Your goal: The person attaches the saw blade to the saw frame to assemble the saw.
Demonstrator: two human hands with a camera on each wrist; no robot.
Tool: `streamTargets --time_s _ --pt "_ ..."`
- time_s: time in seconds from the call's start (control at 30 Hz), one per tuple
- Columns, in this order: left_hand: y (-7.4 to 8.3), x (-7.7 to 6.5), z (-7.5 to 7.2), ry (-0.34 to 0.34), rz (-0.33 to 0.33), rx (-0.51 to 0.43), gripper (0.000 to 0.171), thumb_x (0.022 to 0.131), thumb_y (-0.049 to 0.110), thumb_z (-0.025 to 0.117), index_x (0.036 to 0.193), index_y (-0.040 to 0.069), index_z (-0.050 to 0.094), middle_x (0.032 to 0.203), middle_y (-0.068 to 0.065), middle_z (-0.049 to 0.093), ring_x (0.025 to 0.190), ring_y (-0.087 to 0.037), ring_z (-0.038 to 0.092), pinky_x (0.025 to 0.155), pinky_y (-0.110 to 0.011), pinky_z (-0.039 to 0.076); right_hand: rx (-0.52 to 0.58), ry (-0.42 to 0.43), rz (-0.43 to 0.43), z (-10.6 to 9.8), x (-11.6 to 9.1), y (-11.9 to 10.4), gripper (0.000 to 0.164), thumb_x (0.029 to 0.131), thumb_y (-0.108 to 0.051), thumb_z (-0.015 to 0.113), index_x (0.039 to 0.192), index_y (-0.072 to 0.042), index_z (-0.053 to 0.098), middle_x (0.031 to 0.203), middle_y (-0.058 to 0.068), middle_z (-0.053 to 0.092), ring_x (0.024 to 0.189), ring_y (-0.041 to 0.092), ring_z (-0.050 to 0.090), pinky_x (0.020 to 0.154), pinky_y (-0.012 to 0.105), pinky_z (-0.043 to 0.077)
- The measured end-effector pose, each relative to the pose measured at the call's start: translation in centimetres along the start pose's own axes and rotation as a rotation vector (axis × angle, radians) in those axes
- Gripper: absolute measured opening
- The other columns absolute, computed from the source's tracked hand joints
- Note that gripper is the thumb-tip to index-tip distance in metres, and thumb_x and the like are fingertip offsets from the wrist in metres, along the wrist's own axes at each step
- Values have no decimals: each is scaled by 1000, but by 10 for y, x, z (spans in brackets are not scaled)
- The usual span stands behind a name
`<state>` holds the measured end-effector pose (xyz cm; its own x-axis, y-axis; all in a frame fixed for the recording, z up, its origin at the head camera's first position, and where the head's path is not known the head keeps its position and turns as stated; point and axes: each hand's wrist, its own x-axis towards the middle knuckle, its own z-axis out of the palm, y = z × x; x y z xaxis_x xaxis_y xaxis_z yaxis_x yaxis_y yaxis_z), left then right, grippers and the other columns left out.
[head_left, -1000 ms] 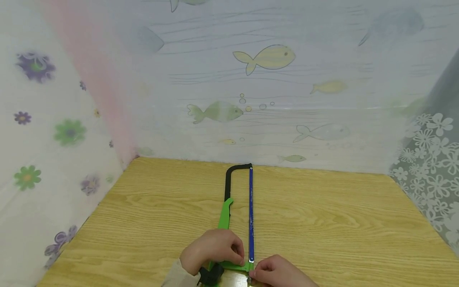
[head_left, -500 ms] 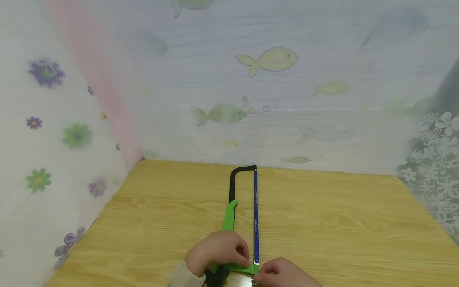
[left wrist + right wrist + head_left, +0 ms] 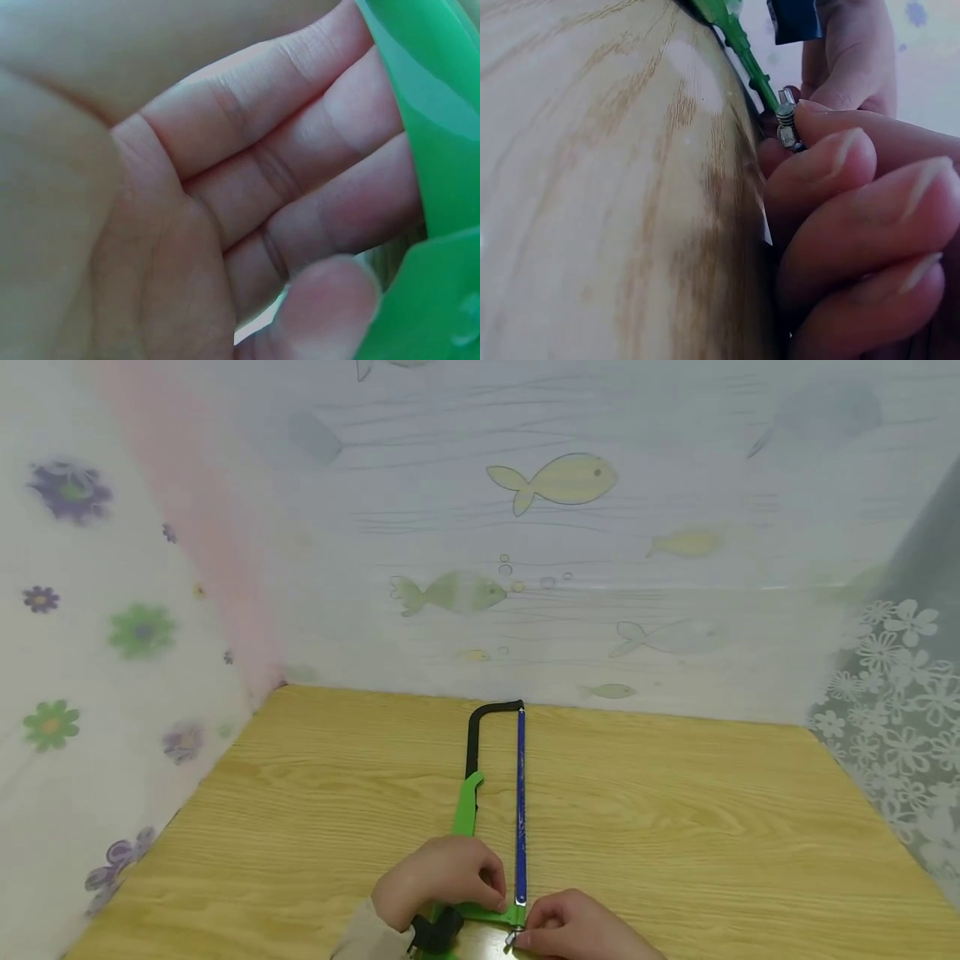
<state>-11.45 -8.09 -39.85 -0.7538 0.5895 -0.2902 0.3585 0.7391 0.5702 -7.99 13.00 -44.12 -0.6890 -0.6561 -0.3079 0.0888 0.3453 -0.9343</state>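
Observation:
A hacksaw (image 3: 467, 806) with a green and black frame lies flat on the wooden table, its blue blade (image 3: 521, 810) on the right side. My left hand (image 3: 446, 872) holds the green frame at its near end, thumb and fingertips close to the crosspiece (image 3: 487, 913). In the left wrist view its fingers reach behind the green frame (image 3: 439, 112). With thumb and finger, my right hand (image 3: 581, 928) pinches a small metal wing nut (image 3: 512, 937) below the blade's near end. The right wrist view shows the nut's threaded metal (image 3: 786, 116) at the fingertips.
The wooden table (image 3: 675, 827) runs back to a curtain (image 3: 375, 610) printed with fish. Side curtains stand at the left and right edges. A black device (image 3: 437, 932) sits at my left wrist, over the saw's handle end.
The wing nut stands at a different angle, now showing to the left of my right fingertips. Both hands stay at the saw's near end, and the head view has shifted slightly.

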Motion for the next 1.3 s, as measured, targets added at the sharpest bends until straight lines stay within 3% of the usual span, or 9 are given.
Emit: streamTargets --time_s 0.23,0.53,0.77,0.97,1.3 --pt "0 0 0 -3 3 -6 10 75 36 68 68 30 63 66 20 55 57 0 49 55 -21 39 60 5 6 1 -1 -1 22 83 -28 62 80 -5 61 56 -4 50 45 5 39 44 21 31" --pt "1 -1 -1 2 13 -21 9 76 35 67 69 30 64 67 20 55 57 0 50 55 -22 39 24 6 12 1 -4 -6 24 83 -29 61 78 -6 65 56 -6 48 44 4 36 45 21 30" --pt "2 -2 -1 -7 16 -23 9 76 35 67 70 29 64 67 20 55 58 1 50 55 -21 40 47 15 32 2 -4 -6 35 86 -30 57 70 1 62 53 -6 44 43 6 33 45 22 29" --pt "2 -2 -2 -5 19 -28 9 76 34 67 70 28 64 66 20 55 57 0 50 54 -21 40 -1 35 20 3 -3 -6 39 86 -33 56 66 -1 58 52 -5 44 42 7 32 44 23 28" --pt "1 -2 -2 -5 8 -27 9 76 34 67 70 29 64 66 19 55 57 0 50 55 -21 40 16 6 17 2 -1 -3 35 86 -33 56 72 -3 63 53 -4 45 42 7 33 43 23 27"
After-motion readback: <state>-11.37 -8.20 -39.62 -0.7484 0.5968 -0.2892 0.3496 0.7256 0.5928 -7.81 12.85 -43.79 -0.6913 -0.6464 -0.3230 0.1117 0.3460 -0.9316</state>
